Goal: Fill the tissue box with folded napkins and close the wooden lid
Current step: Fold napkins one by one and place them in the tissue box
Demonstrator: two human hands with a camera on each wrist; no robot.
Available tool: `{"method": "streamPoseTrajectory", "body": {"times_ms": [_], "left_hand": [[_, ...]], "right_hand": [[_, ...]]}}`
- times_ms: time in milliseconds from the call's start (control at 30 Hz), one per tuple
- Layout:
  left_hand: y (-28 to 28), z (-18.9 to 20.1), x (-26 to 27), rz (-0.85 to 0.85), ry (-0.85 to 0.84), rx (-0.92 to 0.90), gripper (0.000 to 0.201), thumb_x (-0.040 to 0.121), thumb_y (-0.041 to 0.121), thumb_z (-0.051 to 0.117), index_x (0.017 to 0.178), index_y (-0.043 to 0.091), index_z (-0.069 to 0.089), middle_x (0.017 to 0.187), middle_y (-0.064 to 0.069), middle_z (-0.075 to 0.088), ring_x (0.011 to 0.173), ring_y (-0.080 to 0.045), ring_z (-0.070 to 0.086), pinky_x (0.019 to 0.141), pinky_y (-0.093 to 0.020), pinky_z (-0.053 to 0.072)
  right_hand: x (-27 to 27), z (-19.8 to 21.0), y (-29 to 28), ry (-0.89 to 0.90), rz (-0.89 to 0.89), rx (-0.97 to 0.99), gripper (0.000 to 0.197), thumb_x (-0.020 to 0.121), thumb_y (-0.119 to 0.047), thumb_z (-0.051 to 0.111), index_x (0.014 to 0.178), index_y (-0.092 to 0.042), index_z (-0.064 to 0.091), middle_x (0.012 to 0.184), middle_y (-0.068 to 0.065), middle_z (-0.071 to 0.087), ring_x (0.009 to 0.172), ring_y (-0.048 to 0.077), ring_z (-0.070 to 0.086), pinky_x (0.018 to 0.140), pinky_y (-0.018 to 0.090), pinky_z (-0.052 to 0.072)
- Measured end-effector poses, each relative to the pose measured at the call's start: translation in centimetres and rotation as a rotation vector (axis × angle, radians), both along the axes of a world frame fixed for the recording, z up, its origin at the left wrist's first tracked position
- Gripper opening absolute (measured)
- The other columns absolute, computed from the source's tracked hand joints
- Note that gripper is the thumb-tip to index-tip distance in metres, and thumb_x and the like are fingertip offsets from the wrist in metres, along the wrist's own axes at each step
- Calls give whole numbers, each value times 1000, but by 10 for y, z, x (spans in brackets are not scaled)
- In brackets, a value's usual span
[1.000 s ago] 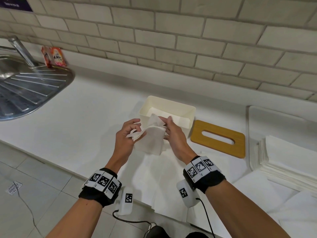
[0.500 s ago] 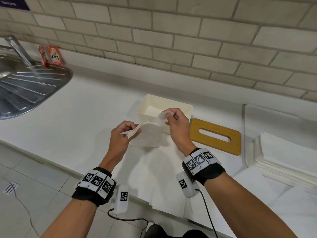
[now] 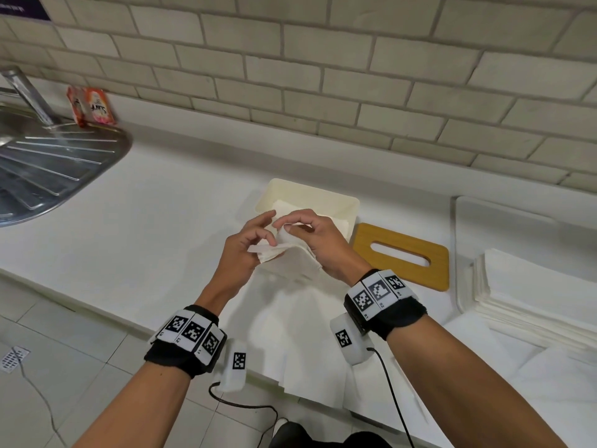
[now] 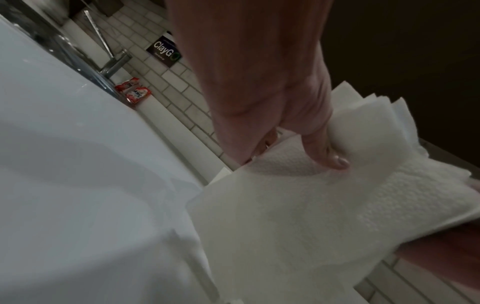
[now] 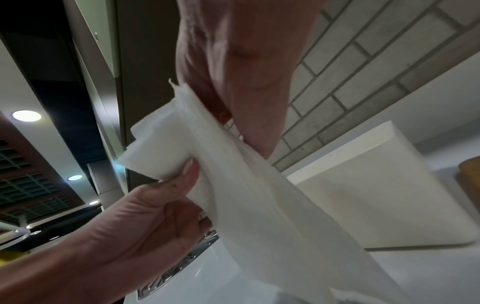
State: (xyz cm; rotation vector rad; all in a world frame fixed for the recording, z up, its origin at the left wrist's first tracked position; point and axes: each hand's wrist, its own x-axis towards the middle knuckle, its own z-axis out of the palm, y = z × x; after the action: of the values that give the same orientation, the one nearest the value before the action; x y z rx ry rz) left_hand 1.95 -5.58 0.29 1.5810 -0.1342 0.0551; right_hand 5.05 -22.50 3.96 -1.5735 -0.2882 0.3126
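A cream tissue box (image 3: 339, 202) stands open on the white counter with folded napkins (image 3: 340, 223) lying inside. Just in front of it both hands hold one white napkin (image 3: 284, 257) in the air. My left hand (image 3: 250, 240) pinches its left edge between thumb and fingers. My right hand (image 3: 310, 234) grips the right side, fingers curled over a fold. The wrist views show the same napkin (image 4: 324, 205) (image 5: 233, 174) layered and hanging between the hands. The wooden lid (image 3: 402, 253) with its slot lies flat on the counter right of the box.
A stack of flat napkins (image 3: 533, 295) sits on a white tray (image 3: 468, 221) at the right. Loose napkins (image 3: 290, 334) lie at the counter's front edge. A steel sink drainer (image 3: 48, 166) and red sachets (image 3: 90, 106) are at the far left. A brick wall runs behind.
The hands have come together, closing the napkin into a tighter fold. They sit closer to the box's front than a second ago.
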Motion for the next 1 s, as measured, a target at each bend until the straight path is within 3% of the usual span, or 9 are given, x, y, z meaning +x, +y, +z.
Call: {"method": "streamPoseTrajectory", "body": {"times_ms": [133, 233, 300, 367, 500, 633, 733, 867, 1000], "left_hand": [[-9, 3, 1, 57, 80, -120, 21, 71, -3, 77, 73, 12, 62, 103, 4, 71, 92, -11, 64, 75, -19, 52], [-13, 0, 1, 128, 118, -93, 20, 77, -1, 74, 75, 14, 61, 80, 5, 66, 71, -6, 59, 66, -15, 46], [-13, -1, 3, 167, 135, -123, 22, 78, 2, 74, 71, 20, 62, 75, 7, 64, 70, -10, 59, 65, -18, 46], [-12, 0, 5, 219, 126, -163, 20, 77, 3, 75, 74, 18, 63, 74, 9, 64, 69, -10, 60, 64, -20, 48], [-14, 12, 7, 247, 85, -264, 34, 77, 0, 74, 107, 6, 59, 96, -2, 70, 84, -13, 69, 70, -26, 56], [-13, 13, 8, 192, 62, -254, 51, 75, -4, 75, 113, 21, 53, 105, -4, 69, 93, -12, 67, 78, -29, 57], [-10, 7, 2, 134, 113, -184, 51, 71, 5, 79, 116, 17, 58, 109, -6, 69, 99, -18, 68, 83, -35, 58], [-6, 1, -3, 141, 140, -194, 30, 76, 2, 75, 104, 10, 67, 98, -5, 74, 92, -20, 71, 75, -28, 56], [-3, -16, -6, 122, 215, -157, 37, 75, -1, 76, 111, 2, 67, 105, -13, 74, 101, -30, 70, 83, -35, 58]], "right_hand": [[0, 1, 0, 68, 31, 44, 23, 95, -11, 57, 107, -26, 70, 95, -6, 72, 93, 11, 66, 88, 28, 51], [1, -3, -2, 194, -47, 91, 29, 98, -40, 50, 121, -28, 62, 108, 3, 71, 101, 19, 65, 94, 36, 50], [-1, -8, -4, 241, -84, 141, 50, 90, -61, 46, 120, -25, 63, 123, 7, 65, 114, 24, 62, 103, 41, 46], [-5, -14, -7, 209, -53, 154, 58, 80, -69, 51, 116, -26, 65, 125, 7, 65, 119, 24, 60, 105, 44, 45], [-15, -26, -13, 154, 83, 41, 41, 83, -38, 71, 121, -24, 60, 122, 5, 68, 113, 22, 64, 99, 41, 51], [-17, -33, -5, 120, -2, -21, 23, 87, -25, 70, 109, -26, 62, 112, 2, 71, 102, 16, 68, 93, 38, 56], [-16, -31, -2, 124, -63, 6, 4, 91, -26, 65, 91, -30, 64, 96, -2, 73, 88, 13, 71, 85, 35, 59], [-10, -33, -1, 90, -35, 34, 17, 89, -25, 69, 105, -25, 68, 106, 5, 74, 99, 21, 71, 88, 37, 58], [-9, -49, -6, 59, -16, -4, 35, 84, -17, 73, 119, -16, 66, 116, 4, 71, 108, 17, 68, 95, 36, 54]]}}
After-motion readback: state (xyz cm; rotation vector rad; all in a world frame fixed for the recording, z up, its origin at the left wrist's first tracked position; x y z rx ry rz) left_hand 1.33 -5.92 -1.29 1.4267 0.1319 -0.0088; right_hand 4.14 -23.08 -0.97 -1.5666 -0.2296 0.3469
